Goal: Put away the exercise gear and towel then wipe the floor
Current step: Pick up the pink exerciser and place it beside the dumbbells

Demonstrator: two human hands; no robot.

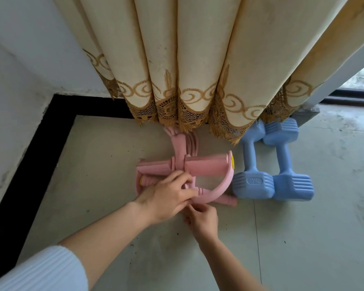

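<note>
While working at the floor by the curtain point(198, 59): mid-step on gear stowage, by the look of it. Pink pedal puller point(206, 165) lying flat on the floor at frame centre, tubes running up under the curtain hem, foam bars across them. Left hand point(168, 196) on the puller's near side, fingers curled round the tubes and handle there. Right hand point(200, 221) just below it, fingertips pinching the near edge of the curved pink handle; exact grip partly hidden behind the left hand.

Two blue dumbbells point(254, 181) parked side by side right of centre, touching each other, far ends tucked under the curtain, just beside the puller.

Judged done: dumbbells stowed. Judged in hand: squaring up the puller next to them.

Left to do:
- Towel: none in view, cannot tell where.
- Floor wipe: not started as far as visible. Dark specks and smudges across the grey floor point(303, 248) at lower right, no cloth or mop in frame.

Rough guess: under halfway.
</note>
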